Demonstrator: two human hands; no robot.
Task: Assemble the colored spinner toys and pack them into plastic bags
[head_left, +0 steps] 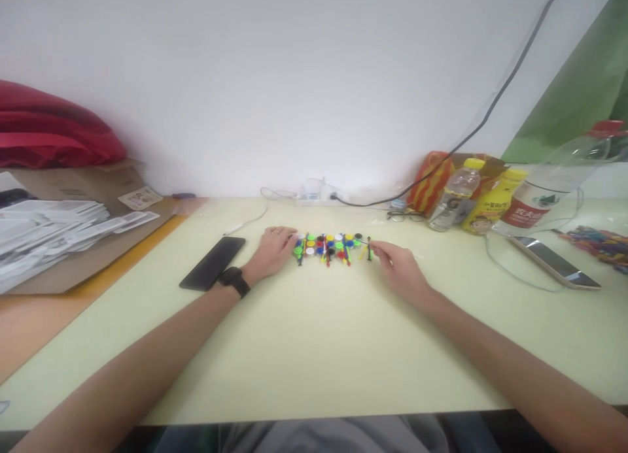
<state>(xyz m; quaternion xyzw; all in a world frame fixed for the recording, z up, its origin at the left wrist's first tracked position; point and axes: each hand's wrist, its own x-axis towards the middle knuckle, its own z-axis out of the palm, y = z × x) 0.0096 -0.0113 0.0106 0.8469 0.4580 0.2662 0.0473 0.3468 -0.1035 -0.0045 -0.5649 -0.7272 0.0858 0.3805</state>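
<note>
A cluster of small coloured plastic pieces (331,245), green, blue, red, yellow, white and black, lies in a row on the pale yellow table (314,348). My left hand (272,250) rests at the cluster's left end, fingers curled down onto the green pieces; a black watch sits on that wrist. My right hand (400,265) is at the right end, fingertips pinched on a thin black stick with a green piece (369,247). The pieces are too small and blurred to make out in detail.
A black phone (212,263) lies left of my left hand. At the back right stand bottles (454,195), a snack bag (432,178), glasses and a second phone (557,261). Papers and cardboard (59,234) fill the left. A power strip (316,195) sits by the wall.
</note>
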